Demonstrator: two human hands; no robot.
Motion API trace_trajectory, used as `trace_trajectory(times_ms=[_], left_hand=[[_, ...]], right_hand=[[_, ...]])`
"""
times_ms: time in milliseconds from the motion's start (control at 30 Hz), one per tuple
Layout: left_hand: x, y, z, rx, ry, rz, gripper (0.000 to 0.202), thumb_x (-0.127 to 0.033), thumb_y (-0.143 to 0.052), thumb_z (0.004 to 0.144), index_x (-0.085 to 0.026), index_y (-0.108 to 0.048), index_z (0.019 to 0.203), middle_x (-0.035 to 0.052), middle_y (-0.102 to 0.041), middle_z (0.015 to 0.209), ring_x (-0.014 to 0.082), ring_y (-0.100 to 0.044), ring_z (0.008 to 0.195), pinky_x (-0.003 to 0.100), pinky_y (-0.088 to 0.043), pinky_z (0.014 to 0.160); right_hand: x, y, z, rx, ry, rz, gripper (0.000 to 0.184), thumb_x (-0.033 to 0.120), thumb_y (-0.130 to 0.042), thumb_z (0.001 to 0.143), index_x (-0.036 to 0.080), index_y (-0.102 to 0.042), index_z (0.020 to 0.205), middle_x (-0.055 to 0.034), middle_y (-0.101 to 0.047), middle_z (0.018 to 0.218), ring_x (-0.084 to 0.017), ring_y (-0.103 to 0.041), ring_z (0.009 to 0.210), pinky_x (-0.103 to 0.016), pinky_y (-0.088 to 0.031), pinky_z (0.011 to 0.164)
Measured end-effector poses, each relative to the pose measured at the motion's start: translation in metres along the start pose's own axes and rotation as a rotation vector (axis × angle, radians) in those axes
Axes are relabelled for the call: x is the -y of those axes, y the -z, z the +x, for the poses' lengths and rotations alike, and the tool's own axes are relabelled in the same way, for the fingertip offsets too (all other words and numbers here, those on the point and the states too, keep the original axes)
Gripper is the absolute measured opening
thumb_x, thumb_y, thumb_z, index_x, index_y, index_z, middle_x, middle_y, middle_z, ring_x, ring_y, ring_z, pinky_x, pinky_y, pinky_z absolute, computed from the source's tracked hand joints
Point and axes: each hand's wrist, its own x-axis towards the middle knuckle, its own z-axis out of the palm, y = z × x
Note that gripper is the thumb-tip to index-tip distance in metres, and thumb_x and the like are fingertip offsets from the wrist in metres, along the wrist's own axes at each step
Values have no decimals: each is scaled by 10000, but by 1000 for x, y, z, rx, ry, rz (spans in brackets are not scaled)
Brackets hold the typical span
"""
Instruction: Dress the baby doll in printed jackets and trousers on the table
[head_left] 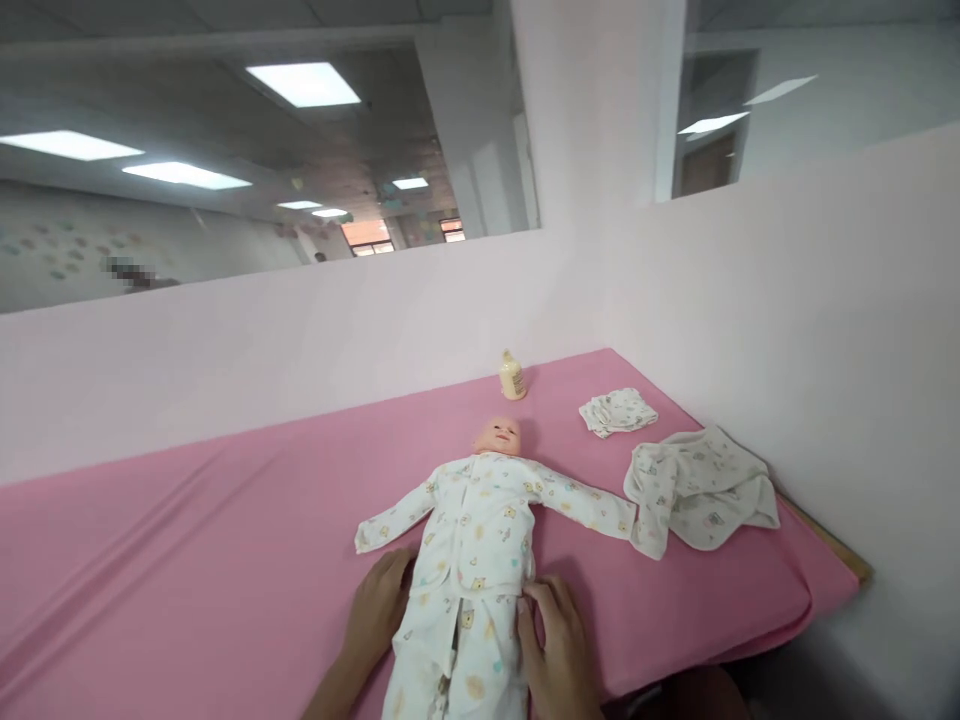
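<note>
Right hand (555,635) nearest, low in view, at the doll's hip; thumb and forefinger close together on the cloth edge by the top's hem, but can't tell if it's a real pinch. Left hand (386,595) at the other hip, fingers bunched side by side, tips hidden behind the cloth, grip can't be told. Between them the trousers (487,640), with a dark slit between the legs, lower ends out of frame. Above, the top (487,530) overlaps the waist, front edges roughly together. Doll (499,437) lies face up in the middle, head away from camera, sleeves out to both sides. Right cuff meets the loose garment (709,490); folded cloth (619,411) just beyond that, bottle (513,380) upright past the head. All sits on the pink sheet (225,540) over the counter (825,540). Risks, my call: an uneven tug from the two hands could twist the waist or drag the doll askew; catching hem and trousers together could ruck the top up or part its front; a sideways shift could pull the loose garment along if the cuff snags; hauling on the sheet might topple the bottle.
</note>
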Motion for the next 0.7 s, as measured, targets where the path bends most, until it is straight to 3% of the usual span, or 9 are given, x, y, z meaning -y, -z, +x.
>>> trace_trajectory(times_ms=[133, 367, 700], left_hand=[[-4, -5, -2, 8, -14, 24, 277, -303, -439, 804, -202, -674, 910, 88, -713, 967, 279, -636, 933, 369, -482, 807], [-13, -10, -9, -13, -34, 123, 262, -269, -423, 866, -154, -652, 919, 109, -686, 923, 266, -607, 900, 353, -441, 767], [-15, -11, -14, -10, -80, 161, 190, -190, -424, 886, -160, -611, 885, 88, -662, 896, 235, -575, 842, 325, -391, 730]], right_hand=[[-1, 8, 1, 59, -56, 61, 201, 316, -422, 966, 267, -609, 915, -71, -643, 908, -229, -622, 856, -359, -531, 753], [-3, 22, -3, 170, -195, 118, 276, 436, -485, 939, 232, -666, 985, -76, -655, 1039, -219, -616, 982, -340, -511, 866], [-7, 24, -2, 127, -353, 132, 424, 559, -483, 882, 207, -620, 1075, -99, -623, 1167, -267, -571, 1106, -406, -465, 952]])
